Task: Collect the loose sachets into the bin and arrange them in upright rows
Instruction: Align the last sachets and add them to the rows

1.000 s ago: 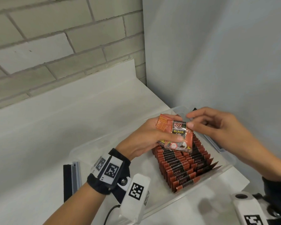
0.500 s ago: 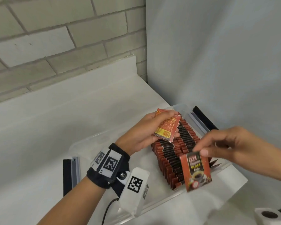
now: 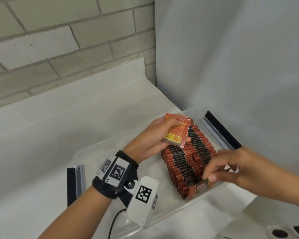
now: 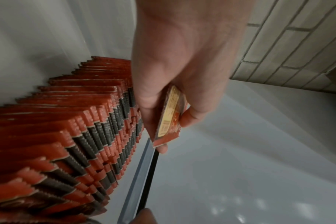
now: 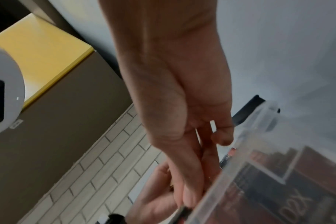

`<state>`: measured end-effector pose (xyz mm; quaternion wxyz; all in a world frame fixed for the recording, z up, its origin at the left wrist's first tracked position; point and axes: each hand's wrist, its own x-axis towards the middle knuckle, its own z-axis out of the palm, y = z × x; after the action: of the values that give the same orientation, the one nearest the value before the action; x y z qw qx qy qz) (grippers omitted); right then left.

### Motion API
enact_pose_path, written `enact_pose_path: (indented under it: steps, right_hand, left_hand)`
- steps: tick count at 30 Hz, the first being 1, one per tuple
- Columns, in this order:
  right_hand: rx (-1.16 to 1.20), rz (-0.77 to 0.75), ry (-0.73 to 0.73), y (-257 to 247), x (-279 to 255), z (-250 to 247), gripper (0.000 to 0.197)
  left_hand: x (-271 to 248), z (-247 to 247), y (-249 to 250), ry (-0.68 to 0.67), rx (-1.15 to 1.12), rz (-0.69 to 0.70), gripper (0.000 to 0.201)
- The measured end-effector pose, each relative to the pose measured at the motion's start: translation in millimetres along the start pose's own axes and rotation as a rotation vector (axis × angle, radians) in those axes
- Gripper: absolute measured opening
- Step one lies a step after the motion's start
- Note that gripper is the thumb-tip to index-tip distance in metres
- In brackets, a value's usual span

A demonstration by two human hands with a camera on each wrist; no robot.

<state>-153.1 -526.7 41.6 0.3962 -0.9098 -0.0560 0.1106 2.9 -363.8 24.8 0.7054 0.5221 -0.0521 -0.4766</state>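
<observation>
Presently, a small stack of sachets (image 3: 177,131) is pinched between thumb and fingers of the left hand (image 3: 149,140), held above the far end of the upright rows (image 3: 188,163) in the clear bin (image 3: 93,149). One sachet (image 3: 199,187) is pinched at its top edge by the right hand (image 3: 235,169), its grip just beside the rows' near end. The bin rests on the white surface (image 3: 50,135).

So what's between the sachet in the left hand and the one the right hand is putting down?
In the head view, the upright rows of sachets in the bin fill the stretch between the left hand's sachet and the right hand's sachet.
</observation>
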Motion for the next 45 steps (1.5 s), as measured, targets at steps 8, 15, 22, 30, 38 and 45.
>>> enact_pose_path:
  steps: [8,15,22,30,38,45]
  right_hand:
    - [-0.174,-0.014,-0.233,0,16,-4,0.023]
    - [-0.280,0.010,-0.354,1,31,1,0.012]
    - [-0.334,0.008,-0.369,7,37,7,0.012]
    - [-0.154,0.026,-0.213,3,24,-23,0.013]
    - [0.245,0.128,0.463,5,31,-26,0.020]
    - [0.367,0.057,0.488,0,44,-7,0.015]
  left_hand:
    - [0,1,0,0.015,0.002,-0.009,0.033]
    - [0,0,0,0.016,0.008,-0.004,0.035]
    - [2,-1,-1,0.007,0.017,0.006,0.036]
    - [3,-4,-5,-0.012,0.136,0.055,0.023]
    - [2,-2,-8,-0.143,0.180,0.087,0.037]
    - [1,1,-8,-0.181,0.187,0.113,0.038]
